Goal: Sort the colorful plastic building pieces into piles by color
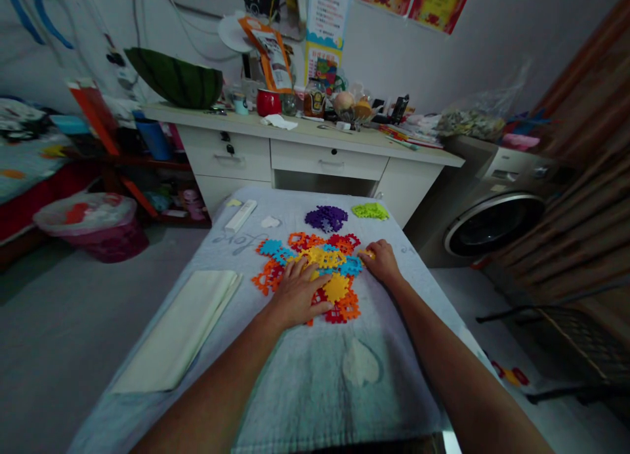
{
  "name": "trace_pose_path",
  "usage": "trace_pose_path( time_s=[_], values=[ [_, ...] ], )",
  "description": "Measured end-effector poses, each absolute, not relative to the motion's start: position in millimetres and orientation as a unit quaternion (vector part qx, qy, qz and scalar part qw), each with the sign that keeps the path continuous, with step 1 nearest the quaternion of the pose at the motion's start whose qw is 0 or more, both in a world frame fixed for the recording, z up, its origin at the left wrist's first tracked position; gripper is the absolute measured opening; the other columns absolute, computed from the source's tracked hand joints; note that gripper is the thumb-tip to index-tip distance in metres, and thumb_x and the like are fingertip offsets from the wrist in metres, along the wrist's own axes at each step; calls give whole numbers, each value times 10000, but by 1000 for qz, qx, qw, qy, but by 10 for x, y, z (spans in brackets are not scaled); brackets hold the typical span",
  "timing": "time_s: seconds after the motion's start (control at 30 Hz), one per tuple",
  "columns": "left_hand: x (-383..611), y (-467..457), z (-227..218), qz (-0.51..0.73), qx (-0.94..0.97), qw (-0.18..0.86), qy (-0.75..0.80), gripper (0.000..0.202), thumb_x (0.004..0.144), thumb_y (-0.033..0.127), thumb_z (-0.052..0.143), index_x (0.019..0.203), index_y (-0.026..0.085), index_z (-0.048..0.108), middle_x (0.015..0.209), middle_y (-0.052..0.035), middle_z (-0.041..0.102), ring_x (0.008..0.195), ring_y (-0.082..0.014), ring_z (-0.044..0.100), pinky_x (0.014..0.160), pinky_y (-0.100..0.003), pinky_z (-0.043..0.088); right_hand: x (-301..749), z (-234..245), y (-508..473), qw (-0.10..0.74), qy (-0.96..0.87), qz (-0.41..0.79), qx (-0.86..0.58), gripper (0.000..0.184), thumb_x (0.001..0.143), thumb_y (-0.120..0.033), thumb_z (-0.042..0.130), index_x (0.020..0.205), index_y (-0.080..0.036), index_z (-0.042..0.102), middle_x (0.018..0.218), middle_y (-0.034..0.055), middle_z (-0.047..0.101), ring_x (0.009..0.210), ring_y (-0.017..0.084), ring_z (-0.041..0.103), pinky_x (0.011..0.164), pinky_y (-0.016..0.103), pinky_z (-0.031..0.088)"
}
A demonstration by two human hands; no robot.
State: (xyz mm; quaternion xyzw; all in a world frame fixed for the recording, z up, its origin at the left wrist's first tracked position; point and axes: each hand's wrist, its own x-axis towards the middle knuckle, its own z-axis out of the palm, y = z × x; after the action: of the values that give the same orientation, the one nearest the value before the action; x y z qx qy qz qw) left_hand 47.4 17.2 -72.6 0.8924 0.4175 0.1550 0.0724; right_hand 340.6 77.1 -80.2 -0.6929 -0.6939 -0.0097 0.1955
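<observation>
A flat cluster of toothed interlocking plastic pieces in orange, red, blue and yellow [337,287] lies on the cloth-covered table [315,369]. My left hand [295,295] rests on the cluster's near left part, its fingers spread over the pieces. At the cluster's right edge, my right hand [384,260] is closed around a small yellow piece [367,253], mostly covered by the fingers. Behind the cluster is a heap of purple pieces [325,218], with a smaller pile of lime-green pieces [371,210] to its right.
A folded cream cloth [180,329] and a white power strip [241,216] lie on the table's left side. Beyond stands a white desk [231,155] bearing a cut watermelon [177,80], jars and packets. A washing machine [492,205] is at right, a pink bin [93,231] at left.
</observation>
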Motion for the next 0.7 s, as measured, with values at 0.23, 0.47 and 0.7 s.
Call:
trace_pose_path(
  time_s=[0.23, 0.47, 0.7],
  values=[
    [379, 250, -748, 216, 857, 42, 466, 352, 929, 411, 491, 1232, 288, 623, 1324, -42, 611, 1342, -301, 406, 1134, -539, 258, 3254, -512, 689, 354, -677, 51, -644, 253, 801, -419, 597, 687, -197, 557, 722, 29, 570, 703, 175, 526, 674, 289, 411],
    [208, 357, -710, 234, 844, 46, 480, 319, 895, 333, 549, 1177, 211, 634, 1233, -92, 637, 1190, -261, 529, 1044, -427, 406, 2465, -139, 727, 371, -733, 167, -545, 225, 834, -398, 568, 742, -193, 591, 726, 2, 606, 701, 152, 544, 671, 269, 409],
    [144, 438, -710, 272, 786, 32, 554, 392, 858, 271, 592, 1242, 188, 586, 1131, -110, 610, 1058, -270, 572, 952, -404, 471, 2172, -398, 693, 288, -817, 133, -482, 203, 895, -311, 544, 1011, -183, 651, 1085, 91, 651, 1043, 218, 555, 935, 372, 397]
  ],
)
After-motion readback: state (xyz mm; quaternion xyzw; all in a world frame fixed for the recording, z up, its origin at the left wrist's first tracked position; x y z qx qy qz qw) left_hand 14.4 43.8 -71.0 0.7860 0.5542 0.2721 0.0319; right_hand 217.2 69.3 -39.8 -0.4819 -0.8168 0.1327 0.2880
